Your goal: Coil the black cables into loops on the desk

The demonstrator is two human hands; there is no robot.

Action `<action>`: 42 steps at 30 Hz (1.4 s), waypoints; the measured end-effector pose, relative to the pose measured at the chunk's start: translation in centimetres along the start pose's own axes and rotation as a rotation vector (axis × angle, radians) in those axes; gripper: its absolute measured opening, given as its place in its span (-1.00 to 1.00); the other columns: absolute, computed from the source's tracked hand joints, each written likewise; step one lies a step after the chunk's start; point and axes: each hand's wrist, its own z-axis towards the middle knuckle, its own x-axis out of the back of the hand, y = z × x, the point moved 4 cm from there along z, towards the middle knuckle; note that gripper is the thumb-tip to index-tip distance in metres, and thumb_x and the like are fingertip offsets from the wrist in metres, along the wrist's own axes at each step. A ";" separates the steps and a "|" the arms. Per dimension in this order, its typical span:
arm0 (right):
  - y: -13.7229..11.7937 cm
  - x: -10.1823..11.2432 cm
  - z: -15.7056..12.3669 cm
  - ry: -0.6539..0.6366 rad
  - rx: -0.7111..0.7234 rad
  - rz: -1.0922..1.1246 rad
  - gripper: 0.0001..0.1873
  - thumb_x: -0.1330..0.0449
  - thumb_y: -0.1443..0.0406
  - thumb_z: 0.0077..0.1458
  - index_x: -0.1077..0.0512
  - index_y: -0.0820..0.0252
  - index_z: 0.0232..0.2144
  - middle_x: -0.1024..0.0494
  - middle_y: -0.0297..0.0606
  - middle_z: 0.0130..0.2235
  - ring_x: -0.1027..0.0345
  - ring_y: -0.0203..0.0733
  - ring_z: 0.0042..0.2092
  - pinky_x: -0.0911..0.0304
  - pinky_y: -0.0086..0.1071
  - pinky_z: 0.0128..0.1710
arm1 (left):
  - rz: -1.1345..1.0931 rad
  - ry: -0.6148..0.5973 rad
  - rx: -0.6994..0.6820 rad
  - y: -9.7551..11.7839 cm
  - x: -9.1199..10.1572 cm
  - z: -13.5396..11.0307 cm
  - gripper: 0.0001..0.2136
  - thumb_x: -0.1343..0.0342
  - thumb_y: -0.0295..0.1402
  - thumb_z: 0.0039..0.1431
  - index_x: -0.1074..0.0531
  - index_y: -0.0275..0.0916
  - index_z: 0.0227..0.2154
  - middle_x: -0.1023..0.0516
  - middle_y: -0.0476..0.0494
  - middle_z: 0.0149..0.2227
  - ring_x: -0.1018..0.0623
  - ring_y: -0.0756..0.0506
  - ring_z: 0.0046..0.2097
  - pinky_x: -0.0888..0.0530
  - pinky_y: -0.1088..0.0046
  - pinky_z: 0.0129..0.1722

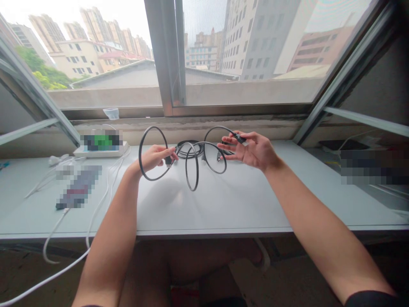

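"Two hands are engaged; what is gripped by each?"

"By the left hand (151, 159), a black plug (168, 161) is pinched between thumb and fingers. By the right hand (257, 149), a second plug (240, 138) is held near the thumb, the other fingers spread loosely."

"And the black cable (197, 170)?"

"It is hung in loose loops between the hands, above the white table (243, 209)."

"How is it best handled?"

"The plugs should be held by their bodies, not tugged by the wire. The loops are best let turn freely, so that kinks are not pulled tight."

"What stands in the way?"

"Just behind the loops, a black coil (190, 149) is seen on the table; whether it is joined to the held length cannot be told. A loose connector (219, 157) is found just beside the right hand's lower fingers and could be snagged."

"Farther out?"

"At the left, a power strip (123, 149), a blurred dark device (79, 187) and white cords (107, 192) are spread near the forearm. On the window ledge, a clear cup (111, 114) is perched, well apart."
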 end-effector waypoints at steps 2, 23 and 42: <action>0.7 -0.8 0.1 -0.082 -0.059 0.036 -0.73 -0.20 0.12 0.19 -0.44 0.04 -0.08 -0.60 -0.14 0.08 -0.53 0.12 0.08 -0.54 0.05 -0.11 | -0.047 -0.027 0.034 0.4 -0.4 -0.4 -0.58 -0.32 0.09 0.03 -0.70 -0.23 -0.42 -0.63 -0.26 -0.41 -0.48 -0.07 -0.45 -0.21 0.48 -0.54; 4.4 -7.4 0.4 -0.169 0.304 -0.546 -0.61 -0.49 0.06 -0.03 -0.48 0.14 -0.31 -0.60 -0.25 -0.19 -0.46 -0.10 -0.15 -0.34 -0.26 -0.13 | -0.318 -0.233 -0.090 2.1 -8.8 -0.3 -0.22 -0.57 -0.20 -0.15 -0.49 -0.32 0.18 -0.64 -0.30 -0.05 -0.64 -0.14 -0.16 -0.55 0.27 -0.06; 3.2 -0.4 2.3 0.352 0.213 -0.384 -0.52 -0.36 -0.11 0.09 -0.47 0.16 -0.48 -0.47 -0.29 -0.47 -0.28 -0.29 -0.49 -0.27 -0.39 -0.50 | 0.240 0.277 -0.088 2.1 -3.3 -0.3 -0.82 0.03 -0.36 0.21 -0.46 -0.24 -0.23 -0.62 -0.10 -0.41 -0.59 -0.08 -0.40 -0.41 0.44 -0.39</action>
